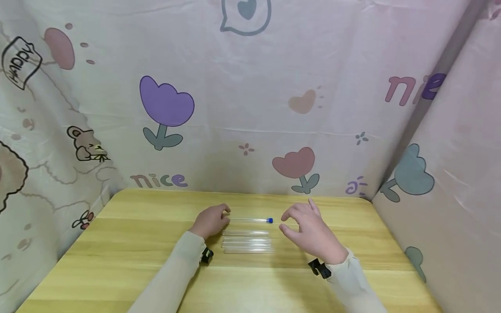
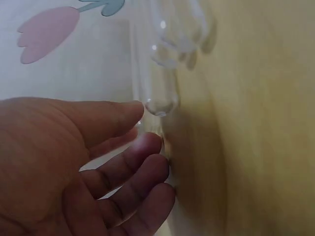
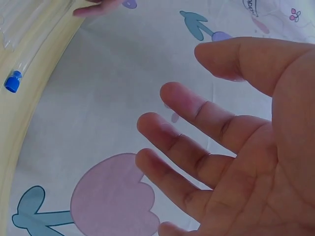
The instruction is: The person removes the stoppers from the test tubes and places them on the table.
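Observation:
A clear tube with a blue cap [image 1: 270, 221] lies crosswise on the wooden table, its capped end to the right. My left hand [image 1: 210, 221] is at its left end, thumb tip right by the tube and index fingertip raised apart from the thumb. In the left wrist view the fingers are loosely bent beside the rounded end of a clear tube [image 2: 160, 105]. Several uncapped clear tubes [image 1: 247, 245] lie side by side nearer to me. My right hand [image 1: 309, 228] hovers right of the blue cap, fingers spread and holding nothing.
The light wood table [image 1: 117, 261] has its back edge close behind the hands. A patterned curtain [image 1: 235, 108] with flowers and hearts hangs behind it and on both sides. Each wrist wears a small black camera mount [image 1: 321, 268].

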{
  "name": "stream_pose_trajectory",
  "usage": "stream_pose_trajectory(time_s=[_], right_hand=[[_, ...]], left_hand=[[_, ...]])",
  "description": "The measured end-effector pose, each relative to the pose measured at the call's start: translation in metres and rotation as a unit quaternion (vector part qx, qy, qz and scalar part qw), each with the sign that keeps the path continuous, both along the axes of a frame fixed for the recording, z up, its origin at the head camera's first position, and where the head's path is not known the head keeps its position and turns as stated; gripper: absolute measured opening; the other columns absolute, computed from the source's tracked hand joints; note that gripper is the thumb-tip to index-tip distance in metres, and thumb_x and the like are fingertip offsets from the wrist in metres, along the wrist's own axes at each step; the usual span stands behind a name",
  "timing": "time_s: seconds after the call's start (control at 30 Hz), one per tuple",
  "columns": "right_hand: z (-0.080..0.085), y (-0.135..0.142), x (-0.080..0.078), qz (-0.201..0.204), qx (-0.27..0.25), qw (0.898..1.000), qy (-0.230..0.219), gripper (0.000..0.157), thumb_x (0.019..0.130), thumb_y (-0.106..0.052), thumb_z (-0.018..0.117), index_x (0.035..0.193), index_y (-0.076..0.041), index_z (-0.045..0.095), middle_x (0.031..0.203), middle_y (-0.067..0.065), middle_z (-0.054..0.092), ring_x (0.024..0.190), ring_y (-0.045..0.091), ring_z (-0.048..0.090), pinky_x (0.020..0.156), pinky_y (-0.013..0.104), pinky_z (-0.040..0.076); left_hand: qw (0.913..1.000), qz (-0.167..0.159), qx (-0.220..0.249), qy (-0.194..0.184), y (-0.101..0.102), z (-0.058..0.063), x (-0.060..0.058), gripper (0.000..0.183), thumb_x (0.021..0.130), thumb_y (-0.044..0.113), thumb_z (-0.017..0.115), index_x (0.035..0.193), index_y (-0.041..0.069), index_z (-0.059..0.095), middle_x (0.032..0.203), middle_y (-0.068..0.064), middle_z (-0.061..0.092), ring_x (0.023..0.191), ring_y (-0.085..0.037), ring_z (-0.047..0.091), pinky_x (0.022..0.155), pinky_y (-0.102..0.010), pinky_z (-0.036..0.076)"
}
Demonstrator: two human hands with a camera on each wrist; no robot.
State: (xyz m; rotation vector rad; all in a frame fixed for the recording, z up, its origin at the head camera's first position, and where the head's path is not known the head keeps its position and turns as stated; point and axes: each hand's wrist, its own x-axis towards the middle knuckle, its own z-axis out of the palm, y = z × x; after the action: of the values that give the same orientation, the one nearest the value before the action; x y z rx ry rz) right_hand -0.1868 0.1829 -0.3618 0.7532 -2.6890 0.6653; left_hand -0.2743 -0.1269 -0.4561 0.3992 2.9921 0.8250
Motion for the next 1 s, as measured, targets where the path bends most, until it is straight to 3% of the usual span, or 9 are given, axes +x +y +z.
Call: stream_pose_trajectory(time_s=[0.3,0.57,0.73,0.83,1.0], right_hand=[[0.003,-0.001,0.000,-0.007,0.006,1.000,0.017,0.008,0.094,-0.024,0.076,0.098,-0.018,0.071,0.105,-0.006,0.069,0.113,0.023,0.062,0.124,0.060,0.009],[0.003,-0.002,-0.001,-0.010,0.010,1.000,0.024,0.008,0.093,-0.023,0.075,0.098,-0.017,0.072,0.107,-0.005,0.068,0.108,0.019,0.064,0.120,0.055,0.029],[0.002,-0.001,-0.002,-0.020,-0.001,1.000,0.021,0.016,0.093,-0.024,0.076,0.105,-0.016,0.072,0.112,-0.003,0.067,0.111,0.023,0.062,0.109,0.051,0.043],[0.001,0.000,-0.002,-0.031,-0.019,0.999,0.019,0.033,0.093,-0.024,0.077,0.121,-0.009,0.068,0.124,0.005,0.065,0.120,0.028,0.060,0.107,0.051,0.046],[0.001,0.001,-0.002,-0.065,-0.057,0.996,0.004,0.066,0.094,-0.027,0.077,0.148,-0.005,0.048,0.136,0.009,0.061,0.125,0.029,0.060,0.102,0.049,0.051]], left_hand=[[0.9994,0.015,-0.011,0.029,-0.003,-0.005,-0.005,0.003,0.094,0.014,0.075,0.097,0.014,0.075,0.092,0.002,0.072,0.080,-0.015,0.065,0.078,-0.043,0.057],[0.9990,0.000,-0.006,0.045,-0.002,0.000,-0.001,0.007,0.097,0.019,0.074,0.098,0.012,0.073,0.091,0.004,0.070,0.078,-0.012,0.061,0.077,-0.040,0.055],[0.9963,-0.013,0.020,0.083,0.001,0.021,0.011,0.006,0.100,0.019,0.070,0.101,0.013,0.071,0.089,0.006,0.067,0.074,-0.010,0.056,0.071,-0.034,0.052],[0.9919,-0.024,0.033,0.120,0.003,0.041,0.023,0.005,0.101,0.017,0.069,0.103,0.013,0.071,0.088,0.005,0.066,0.073,-0.011,0.056,0.069,-0.033,0.051],[0.9787,-0.024,0.038,0.200,0.000,0.067,0.047,0.010,0.099,0.018,0.072,0.107,0.012,0.073,0.089,0.004,0.069,0.073,-0.009,0.057,0.068,-0.032,0.053]])
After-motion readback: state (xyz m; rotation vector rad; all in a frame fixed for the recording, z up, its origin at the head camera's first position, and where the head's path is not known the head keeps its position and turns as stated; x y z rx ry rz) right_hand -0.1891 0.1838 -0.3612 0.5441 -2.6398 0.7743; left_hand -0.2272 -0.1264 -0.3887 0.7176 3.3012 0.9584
